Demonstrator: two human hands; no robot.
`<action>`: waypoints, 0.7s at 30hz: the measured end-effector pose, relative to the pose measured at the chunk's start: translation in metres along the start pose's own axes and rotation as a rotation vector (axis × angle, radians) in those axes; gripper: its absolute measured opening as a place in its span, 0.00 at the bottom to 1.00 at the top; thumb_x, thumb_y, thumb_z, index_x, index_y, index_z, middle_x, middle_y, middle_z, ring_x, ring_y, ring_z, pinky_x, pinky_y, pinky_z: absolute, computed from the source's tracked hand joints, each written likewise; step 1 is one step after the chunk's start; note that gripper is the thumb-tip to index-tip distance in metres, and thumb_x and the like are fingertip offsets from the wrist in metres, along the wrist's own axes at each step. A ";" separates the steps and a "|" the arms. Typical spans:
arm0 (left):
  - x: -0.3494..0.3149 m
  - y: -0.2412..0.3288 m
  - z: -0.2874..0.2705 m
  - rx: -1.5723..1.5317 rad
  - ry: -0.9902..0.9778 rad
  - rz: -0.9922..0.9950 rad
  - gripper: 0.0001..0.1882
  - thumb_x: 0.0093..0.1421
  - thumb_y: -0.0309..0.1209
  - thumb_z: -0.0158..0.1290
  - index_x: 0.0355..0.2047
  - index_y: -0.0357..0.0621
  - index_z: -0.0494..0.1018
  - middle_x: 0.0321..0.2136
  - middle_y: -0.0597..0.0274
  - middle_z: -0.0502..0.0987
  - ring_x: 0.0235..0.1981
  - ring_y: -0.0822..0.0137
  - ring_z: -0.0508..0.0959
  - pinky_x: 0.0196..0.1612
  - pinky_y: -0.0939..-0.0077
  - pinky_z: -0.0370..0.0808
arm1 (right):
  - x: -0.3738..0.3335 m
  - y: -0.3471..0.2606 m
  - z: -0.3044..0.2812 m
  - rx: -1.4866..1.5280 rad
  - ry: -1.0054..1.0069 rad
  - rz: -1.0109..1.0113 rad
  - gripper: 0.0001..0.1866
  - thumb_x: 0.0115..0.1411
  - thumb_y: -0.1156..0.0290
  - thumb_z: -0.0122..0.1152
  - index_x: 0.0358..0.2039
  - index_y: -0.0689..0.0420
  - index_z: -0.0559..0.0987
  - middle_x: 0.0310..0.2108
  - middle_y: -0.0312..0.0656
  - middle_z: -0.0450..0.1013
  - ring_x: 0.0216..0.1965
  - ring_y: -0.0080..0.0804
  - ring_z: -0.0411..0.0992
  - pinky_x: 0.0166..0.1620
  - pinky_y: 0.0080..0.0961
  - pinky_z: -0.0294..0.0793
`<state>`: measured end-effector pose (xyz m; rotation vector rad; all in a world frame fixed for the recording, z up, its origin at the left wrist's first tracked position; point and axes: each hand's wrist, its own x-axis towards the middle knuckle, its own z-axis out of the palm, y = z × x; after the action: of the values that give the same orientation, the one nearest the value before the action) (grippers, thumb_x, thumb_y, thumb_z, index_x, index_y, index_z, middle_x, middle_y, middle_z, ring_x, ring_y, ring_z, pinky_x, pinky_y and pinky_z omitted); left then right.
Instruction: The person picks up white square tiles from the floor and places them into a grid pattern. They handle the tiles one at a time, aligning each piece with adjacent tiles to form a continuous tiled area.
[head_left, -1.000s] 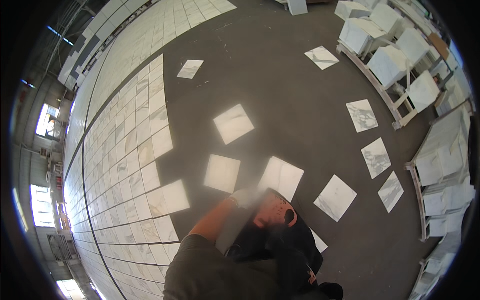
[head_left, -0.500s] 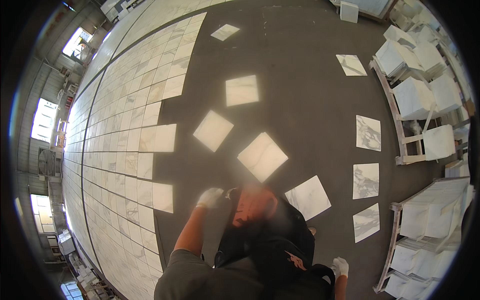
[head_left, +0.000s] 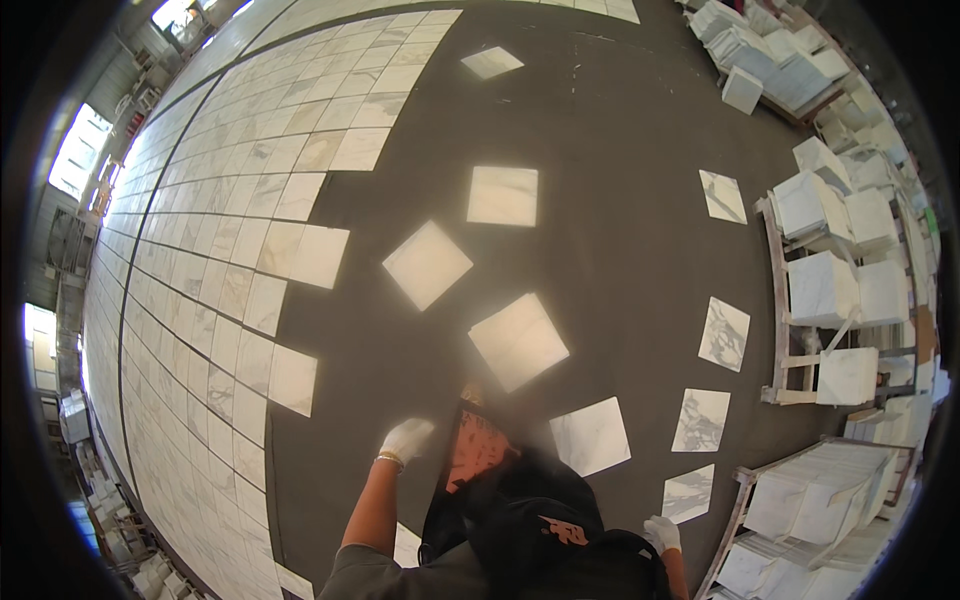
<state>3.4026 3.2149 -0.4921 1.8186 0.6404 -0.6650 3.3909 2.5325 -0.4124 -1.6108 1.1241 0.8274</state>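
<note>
My left hand [head_left: 408, 440], in a white glove, hangs over the dark floor with its fingers loosely extended and nothing visible in them. My right hand [head_left: 661, 534], also gloved in white, is low at my right side; its fingers look loosely apart, and it shows no held thing. In front of me lies a cream square tile [head_left: 520, 341], its doubled edge suggesting another beneath. Another pale tile [head_left: 428, 265] and a white tile [head_left: 503, 196] lie farther off. A grey-veined tile [head_left: 591, 437] is near my body, and a veined tile [head_left: 689, 494] lies close to my right hand.
Rows of laid marble tiles [head_left: 235, 205] with a stepped edge cover the left. Along the right stand wooden racks [head_left: 785, 300] stacked with tiles [head_left: 820, 495]. Single veined tiles [head_left: 724, 334] lie before them. A lone tile [head_left: 492, 63] is far ahead.
The view has shifted and turned, bringing more of the right-hand racks into sight. Both hands stay low at my sides. The floor tiles seem to keep their places relative to each other.
</note>
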 end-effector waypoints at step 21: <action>0.183 0.210 -0.158 -0.982 0.657 -0.285 0.28 0.66 0.44 0.57 0.59 0.38 0.70 0.38 0.57 0.79 0.31 0.63 0.81 0.36 0.68 0.80 | 0.250 -0.546 0.088 -0.644 -0.276 0.051 0.06 0.56 0.72 0.63 0.28 0.46 0.75 0.22 0.34 0.71 0.18 0.32 0.69 0.18 0.32 0.68</action>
<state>3.7001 3.3202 -0.4380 0.9775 1.3829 0.1352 3.9892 2.6037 -0.4852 -1.9015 0.7359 1.5028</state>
